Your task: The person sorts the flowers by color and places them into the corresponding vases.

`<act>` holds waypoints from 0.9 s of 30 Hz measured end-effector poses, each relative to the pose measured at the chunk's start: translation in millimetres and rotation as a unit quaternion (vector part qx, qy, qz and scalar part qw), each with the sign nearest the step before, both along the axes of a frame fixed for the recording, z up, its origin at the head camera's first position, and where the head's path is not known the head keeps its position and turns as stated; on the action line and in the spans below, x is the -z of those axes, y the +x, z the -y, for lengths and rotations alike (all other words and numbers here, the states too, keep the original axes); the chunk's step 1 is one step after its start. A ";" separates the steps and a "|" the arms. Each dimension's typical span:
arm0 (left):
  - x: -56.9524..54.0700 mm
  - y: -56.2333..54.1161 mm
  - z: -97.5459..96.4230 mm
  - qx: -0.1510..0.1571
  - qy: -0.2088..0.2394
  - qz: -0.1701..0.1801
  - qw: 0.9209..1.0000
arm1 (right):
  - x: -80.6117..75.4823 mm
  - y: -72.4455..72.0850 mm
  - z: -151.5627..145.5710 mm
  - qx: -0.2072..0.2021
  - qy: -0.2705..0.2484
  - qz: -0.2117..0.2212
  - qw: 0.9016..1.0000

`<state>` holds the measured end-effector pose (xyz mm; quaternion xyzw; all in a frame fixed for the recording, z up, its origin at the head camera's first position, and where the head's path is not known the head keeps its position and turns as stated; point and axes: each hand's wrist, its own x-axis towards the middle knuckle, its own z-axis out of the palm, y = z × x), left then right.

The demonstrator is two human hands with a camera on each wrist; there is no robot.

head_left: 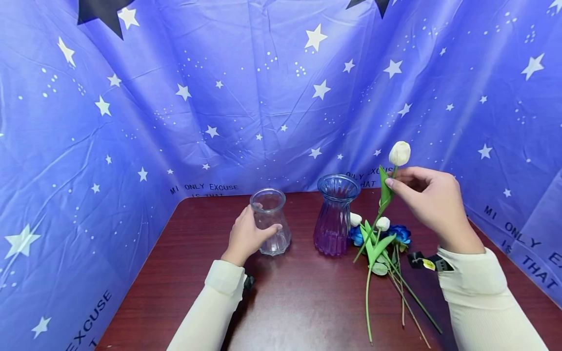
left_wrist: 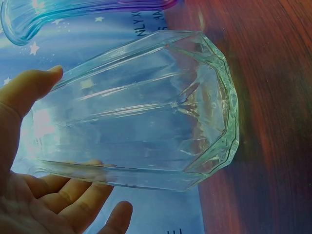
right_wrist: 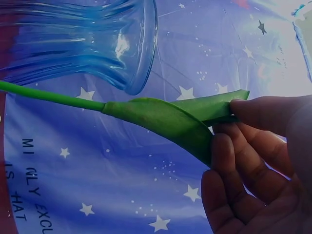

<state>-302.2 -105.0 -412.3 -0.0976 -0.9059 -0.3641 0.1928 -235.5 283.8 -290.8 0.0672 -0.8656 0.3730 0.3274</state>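
My left hand (head_left: 247, 236) holds a clear glass vase (head_left: 276, 242) near its neck. Thumb and fingers lie on opposite sides of the glass, and the vase looks upright, wide faceted base downward. In my right hand (head_left: 434, 204) a white tulip (head_left: 399, 154) is pinched between thumb and fingers, high on its stem by the green leaf (right_wrist: 161, 117). Its bloom points up and its stem slants down to the left, over other flowers. Between the hands stands a blue-to-purple ribbed glass vase (head_left: 334, 222); neither hand touches it.
More flowers lie on the table right of the coloured vase: white tulips (head_left: 383, 224) and blue blooms (head_left: 400, 234), their stems (head_left: 369, 302) toward the front. A blue star-printed cloth (head_left: 263, 97) surrounds the dark red wooden table (head_left: 290, 302) at the back and sides.
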 end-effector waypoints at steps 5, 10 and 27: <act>0.0 0.1 -0.5 -0.002 -0.002 -0.001 1.000 | -2.8 -0.4 4.5 0.003 -0.004 -0.009 1.000; -0.6 0.4 -0.1 -0.002 -0.001 0.008 1.000 | -6.7 2.4 10.3 -0.006 -0.013 -0.015 1.000; -0.2 0.8 -0.6 -0.008 -0.003 0.009 1.000 | -25.8 6.3 32.2 -0.070 -0.085 -0.101 0.989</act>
